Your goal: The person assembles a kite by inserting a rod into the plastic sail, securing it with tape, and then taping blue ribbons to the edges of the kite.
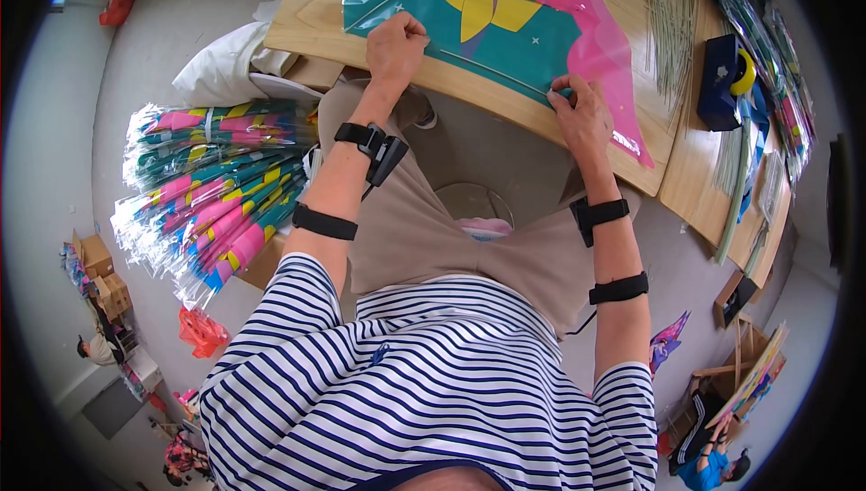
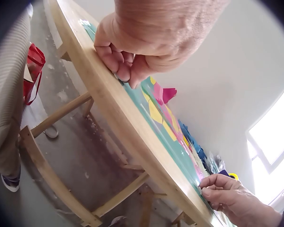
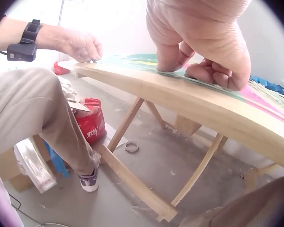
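A printed plastic sheet, green and pink with yellow shapes, lies along the near edge of the wooden table. My left hand pinches the sheet's near edge with thumb and curled fingers, also seen close up in the left wrist view. Further right, my right hand pinches the same edge, thumb and forefinger together. Between both hands a thin pale rod runs along the green border. In the right wrist view the right hand hides part of that edge.
Bundles of folded printed sheets lie at the left. Many thin sticks are spread on the table's right, near a dark blue box with a yellow roll. A red bag stands on the floor. Other people sit in the background.
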Available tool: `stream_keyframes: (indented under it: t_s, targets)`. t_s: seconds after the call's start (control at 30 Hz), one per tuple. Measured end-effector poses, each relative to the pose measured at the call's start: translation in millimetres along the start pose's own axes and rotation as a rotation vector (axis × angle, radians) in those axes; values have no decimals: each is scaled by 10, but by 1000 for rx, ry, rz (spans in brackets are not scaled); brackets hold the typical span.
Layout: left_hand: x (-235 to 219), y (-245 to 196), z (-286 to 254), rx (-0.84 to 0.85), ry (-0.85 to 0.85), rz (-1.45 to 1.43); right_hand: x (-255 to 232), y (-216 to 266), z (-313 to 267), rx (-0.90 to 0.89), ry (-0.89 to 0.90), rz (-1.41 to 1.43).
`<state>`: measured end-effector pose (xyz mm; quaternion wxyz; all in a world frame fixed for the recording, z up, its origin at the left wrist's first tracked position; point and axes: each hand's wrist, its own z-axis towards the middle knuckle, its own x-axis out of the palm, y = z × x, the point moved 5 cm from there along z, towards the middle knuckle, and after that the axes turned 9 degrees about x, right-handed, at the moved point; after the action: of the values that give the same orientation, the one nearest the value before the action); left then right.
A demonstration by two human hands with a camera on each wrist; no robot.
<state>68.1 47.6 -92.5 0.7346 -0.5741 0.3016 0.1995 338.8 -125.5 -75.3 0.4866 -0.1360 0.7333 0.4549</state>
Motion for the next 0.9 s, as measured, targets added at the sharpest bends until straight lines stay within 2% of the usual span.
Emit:
stream_keyframes:
  t_s: [0.13,0.47,0.67,0.9]
  targets:
    - [2,12,-1,14,3,-5,-12,22,-14,-37,-49,19]
    - [18,31,-9,23,-9,-20,-4,29,-11,-40,-34,-22]
    - [14,-37,-43,122,-66,79,-9,31,-13,-47,-33,-31]
    - [12,-81,-65,40,-36,176,3,25,-4,-51,-34,-40]
